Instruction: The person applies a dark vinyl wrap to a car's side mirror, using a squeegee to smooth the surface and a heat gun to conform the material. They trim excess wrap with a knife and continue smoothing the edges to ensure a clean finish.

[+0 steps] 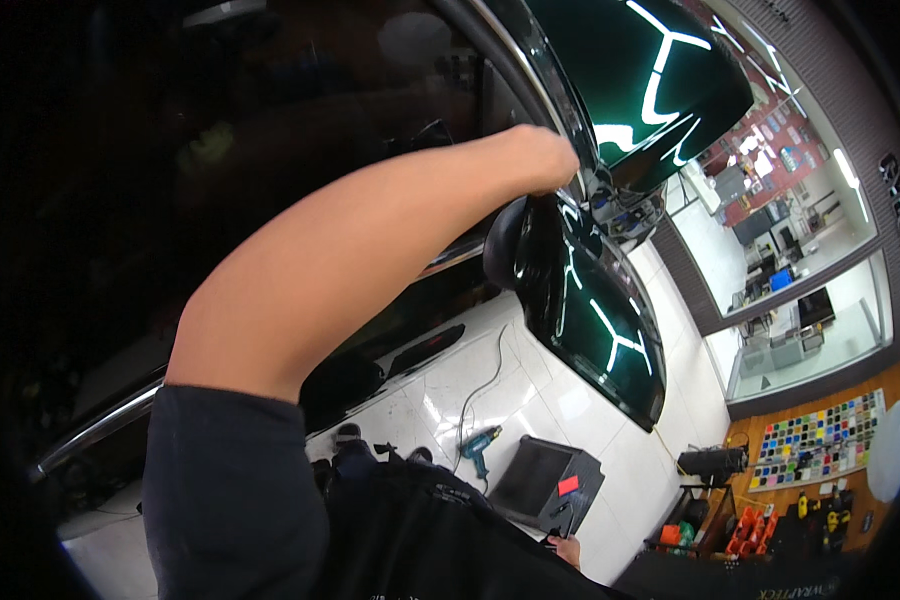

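Note:
My left arm reaches across a dark, glossy car to the base of its window frame (533, 72). My left hand (550, 160) is bent down at the wrist there, close to the green side mirror (595, 315); its fingers are hidden behind the hand. Low in the picture, my right hand (567, 550) is small and partly cut off by my black shirt. Its fingers are curled around a thin dark object that I cannot make out, in front of a black box (535, 485). A red piece (568, 486) lies on that box.
A teal heat gun (480, 450) with a trailing cord lies on the white tiled floor (610, 470). The glossy green hood (640, 70) rises beyond the mirror. At right are a board of colour samples (820, 440), orange holders (752, 530) and yellow-black power tools (825, 515).

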`<action>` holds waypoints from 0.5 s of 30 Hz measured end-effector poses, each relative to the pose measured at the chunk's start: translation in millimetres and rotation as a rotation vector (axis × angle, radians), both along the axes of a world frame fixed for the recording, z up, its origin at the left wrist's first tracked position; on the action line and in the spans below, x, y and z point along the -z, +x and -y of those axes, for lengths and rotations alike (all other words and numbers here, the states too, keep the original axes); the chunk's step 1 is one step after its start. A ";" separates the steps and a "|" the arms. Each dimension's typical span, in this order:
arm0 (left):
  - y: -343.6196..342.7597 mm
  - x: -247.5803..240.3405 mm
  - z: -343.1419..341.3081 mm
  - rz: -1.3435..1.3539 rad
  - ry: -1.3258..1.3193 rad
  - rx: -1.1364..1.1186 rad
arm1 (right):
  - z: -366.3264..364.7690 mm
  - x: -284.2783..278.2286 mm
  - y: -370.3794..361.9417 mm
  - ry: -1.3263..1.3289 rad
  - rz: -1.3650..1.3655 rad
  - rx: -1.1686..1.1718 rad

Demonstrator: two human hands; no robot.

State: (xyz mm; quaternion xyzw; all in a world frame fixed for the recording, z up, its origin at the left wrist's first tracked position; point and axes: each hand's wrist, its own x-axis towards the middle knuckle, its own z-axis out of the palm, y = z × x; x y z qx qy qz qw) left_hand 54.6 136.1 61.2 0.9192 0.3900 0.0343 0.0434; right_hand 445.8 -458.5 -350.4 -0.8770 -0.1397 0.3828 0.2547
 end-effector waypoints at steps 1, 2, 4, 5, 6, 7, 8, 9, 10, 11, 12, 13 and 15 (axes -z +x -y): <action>2.5 -11.8 4.4 -0.099 -0.048 -0.026 | -16.2 -1.7 -13.0 0.000 -0.014 0.110; 7.8 -18.8 3.3 -0.191 -0.100 -0.040 | -22.5 -12.2 -29.4 -0.007 -0.021 0.231; 6.5 -21.8 -10.3 -0.307 -0.054 0.100 | -9.5 -16.7 -39.2 -0.005 -0.014 0.270; 6.3 -24.8 -13.5 -0.326 -0.104 0.125 | -2.0 -19.2 -48.4 -0.003 -0.009 0.303; 5.0 -28.2 -13.0 -0.339 -0.130 0.128 | -3.8 -26.5 -63.0 0.005 -0.007 0.331; 3.7 -30.8 -12.2 -0.353 -0.157 0.131 | -3.9 -38.1 -77.3 -0.084 0.027 0.283; 1.8 -31.4 -12.0 -0.340 -0.167 0.132 | 13.7 -33.9 -80.7 -0.041 0.036 0.226; 0.6 -32.5 -13.2 -0.338 -0.161 0.155 | 52.7 -16.1 -74.2 -0.002 0.049 0.172; -0.2 -32.8 -12.0 -0.357 -0.148 0.154 | 54.0 -11.3 -82.3 0.011 0.034 0.200; -2.1 -30.4 -13.9 -0.383 -0.120 0.170 | 54.9 -11.0 -89.9 0.024 0.025 0.227; -1.2 -30.4 -11.9 -0.416 -0.090 0.189 | 56.0 -9.1 -99.8 0.037 0.011 0.258; -0.6 -30.1 -9.0 -0.401 -0.080 0.184 | 56.1 -7.5 -108.1 0.004 0.016 0.308; -1.3 -28.4 -3.6 -0.350 -0.073 0.205 | 82.1 0.0 -117.3 -0.039 0.087 0.399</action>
